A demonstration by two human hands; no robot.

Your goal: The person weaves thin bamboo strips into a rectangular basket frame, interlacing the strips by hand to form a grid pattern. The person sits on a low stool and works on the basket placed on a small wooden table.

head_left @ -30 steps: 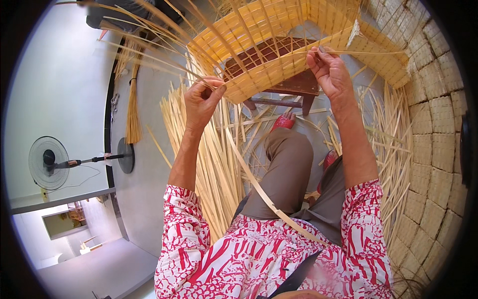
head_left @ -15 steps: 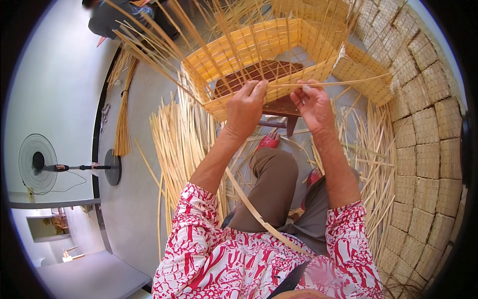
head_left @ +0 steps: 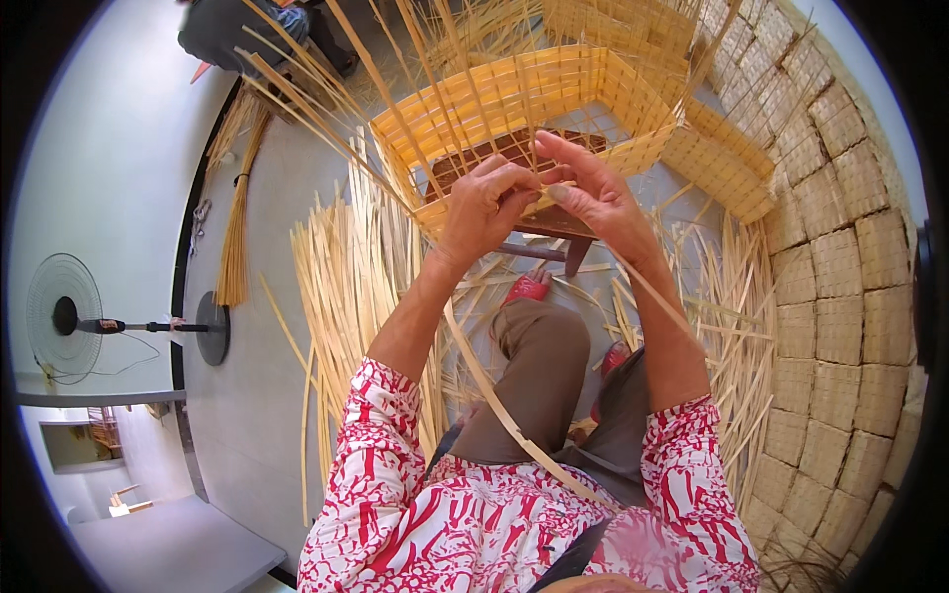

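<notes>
A yellow woven basket (head_left: 494, 84) with long upright stakes rests on a dark wooden stool (head_left: 554, 225) in front of me. My left hand (head_left: 482, 203) is at the near wall, thumb and fingers pinching a thin bamboo strip (head_left: 657, 301). My right hand (head_left: 593, 198) is beside it, thumb and fingers closed on the same strip, index finger raised near a stake. The strip trails down across my right forearm. Their exact grip is partly hidden by fingers.
Loose bamboo strips (head_left: 336, 287) lie around my legs. Stacked woven pieces (head_left: 820, 326) line the right side, with another yellow basket (head_left: 727, 173) behind. A standing fan (head_left: 64, 316) and hanging straw bundle (head_left: 237, 247) are at left. Another person (head_left: 217, 35) is at top left.
My hands have come together at the middle of the near wall. The strip that stretched right along the basket now hangs down over my right forearm. My right hand has turned and raised its index finger.
</notes>
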